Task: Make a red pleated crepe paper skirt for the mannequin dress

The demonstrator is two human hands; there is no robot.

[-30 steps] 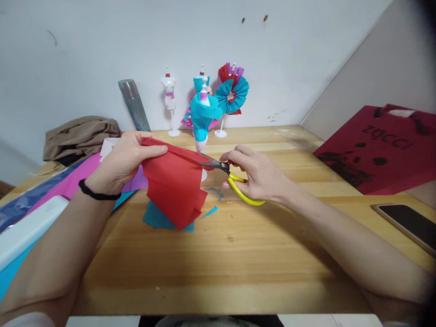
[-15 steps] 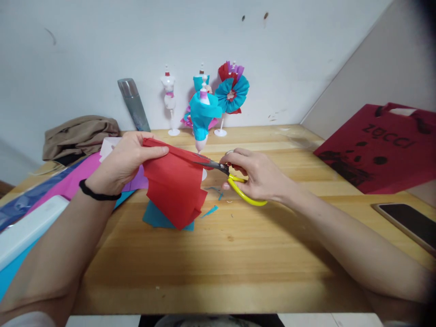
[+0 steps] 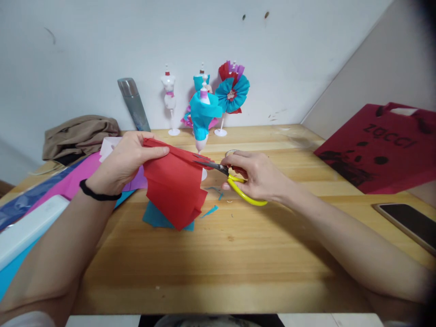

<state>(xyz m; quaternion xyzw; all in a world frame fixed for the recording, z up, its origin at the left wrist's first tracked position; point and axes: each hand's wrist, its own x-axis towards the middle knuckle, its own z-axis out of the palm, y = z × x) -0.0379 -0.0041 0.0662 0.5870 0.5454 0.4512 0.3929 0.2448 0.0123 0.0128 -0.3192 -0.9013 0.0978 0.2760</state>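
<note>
My left hand [image 3: 131, 152], with a black band at the wrist, pinches the upper left corner of a folded sheet of red paper [image 3: 173, 188] between thumb and fingers. The sheet hangs above the table. In my right hand [image 3: 250, 172] are scissors [image 3: 247, 195] with yellow handles and dark blades. Their blades lie at the upper right edge of the red sheet, slightly parted. Below it a piece of blue paper [image 3: 158, 215] is partly covered by the red sheet. Just behind stands a small white dress form [image 3: 200, 145] wrapped in blue paper.
More dress forms [image 3: 169, 93] stand by the wall, some with paper flowers [image 3: 232, 94]. A grey bottle [image 3: 134, 104] and a brown cloth [image 3: 80, 136] are back left. Coloured sheets [image 3: 81, 175] and a white case [image 3: 32, 229] lie left; a red bag [image 3: 378, 150] and a phone [image 3: 408, 225] right.
The scissor blades have parted a little and show more over the red paper's edge. My left hand and the sheet have hardly moved.
</note>
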